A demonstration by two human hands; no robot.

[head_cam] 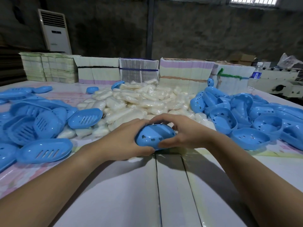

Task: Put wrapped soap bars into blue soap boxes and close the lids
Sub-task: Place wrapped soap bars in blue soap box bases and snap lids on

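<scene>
Both hands clasp one blue soap box [155, 136] just in front of the soap pile [137, 102]: the left hand [129, 141] and right hand [183, 135] curl around opposite ends, likely squeezing its lid shut; whether soap sits inside is hidden

Left hand [129, 138] and right hand [183, 133] grip a closed blue soap box [154, 136] above the bench [131, 185], before the wrapped soap bars [139, 102].

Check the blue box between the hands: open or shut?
Shut, or nearly: both hands grip the blue box, heart-holed shell uppermost, no soap visible. Seam hidden.
</scene>
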